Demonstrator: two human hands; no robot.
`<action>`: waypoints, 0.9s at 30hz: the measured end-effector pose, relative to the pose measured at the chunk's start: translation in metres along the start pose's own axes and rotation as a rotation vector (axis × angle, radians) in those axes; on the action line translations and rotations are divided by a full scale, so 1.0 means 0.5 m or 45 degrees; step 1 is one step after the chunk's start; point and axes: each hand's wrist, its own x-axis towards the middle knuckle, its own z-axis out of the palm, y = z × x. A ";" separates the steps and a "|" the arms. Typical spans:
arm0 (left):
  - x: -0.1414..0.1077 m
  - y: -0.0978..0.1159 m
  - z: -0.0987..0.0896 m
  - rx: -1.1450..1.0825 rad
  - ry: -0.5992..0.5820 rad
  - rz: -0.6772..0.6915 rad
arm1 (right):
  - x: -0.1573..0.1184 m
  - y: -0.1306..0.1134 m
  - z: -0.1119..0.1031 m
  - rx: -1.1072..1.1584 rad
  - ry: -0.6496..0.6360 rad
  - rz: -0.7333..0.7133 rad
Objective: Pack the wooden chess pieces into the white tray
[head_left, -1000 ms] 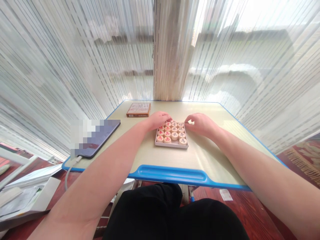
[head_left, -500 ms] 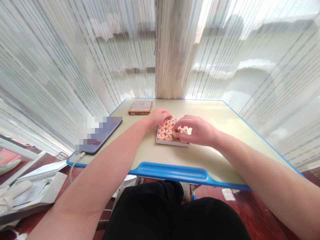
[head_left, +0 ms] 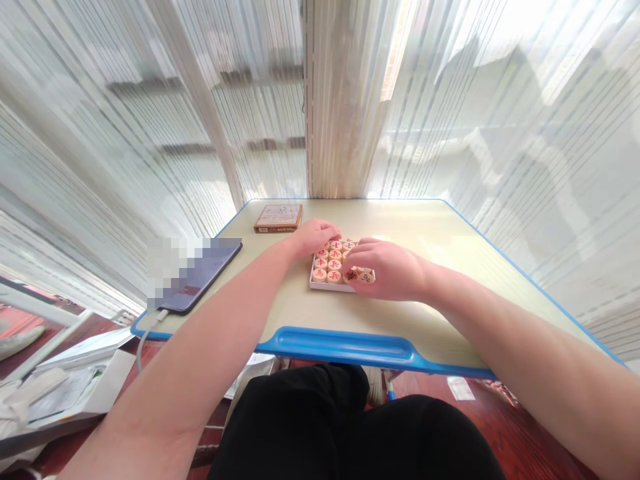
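A shallow white box (head_left: 327, 287) on the table holds rows of round wooden Chinese chess pieces (head_left: 334, 265). Red characters mark those on the left; two at the front right carry dark ones. My left hand (head_left: 316, 237) grips the box's far left corner, its fingers bent together over the edge. Over the right side of the box is my right hand (head_left: 385, 267), thumb and fingers closed around a dark-marked Chinese chess piece (head_left: 351, 275) in the front row. Another dark-marked piece (head_left: 367, 278) sits beside it. The right hand hides several pieces behind it.
A flat brown-edged box (head_left: 279, 218) lies at the table's far left. Nearer on the left, a tablet (head_left: 210, 277) with a white cable (head_left: 145, 340) rests by the edge. A blue tray (head_left: 345, 343) forms the table's front rim. Striped curtains (head_left: 345, 100) hang behind.
My right hand has lowered toward the front of the box, and dark-marked pieces now fill the front right gap where the box's bottom showed. My left hand stays at the corner.
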 end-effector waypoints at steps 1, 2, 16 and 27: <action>0.001 -0.002 0.000 0.005 -0.005 -0.001 | 0.000 0.000 0.000 -0.004 0.003 0.005; 0.002 -0.003 -0.001 0.011 -0.009 -0.003 | 0.000 0.000 0.000 -0.012 0.005 0.016; -0.006 0.008 -0.003 0.148 -0.008 0.015 | -0.005 0.004 -0.013 0.016 -0.083 0.144; -0.009 0.018 -0.006 0.226 -0.012 0.025 | -0.004 0.005 -0.016 -0.056 -0.130 0.249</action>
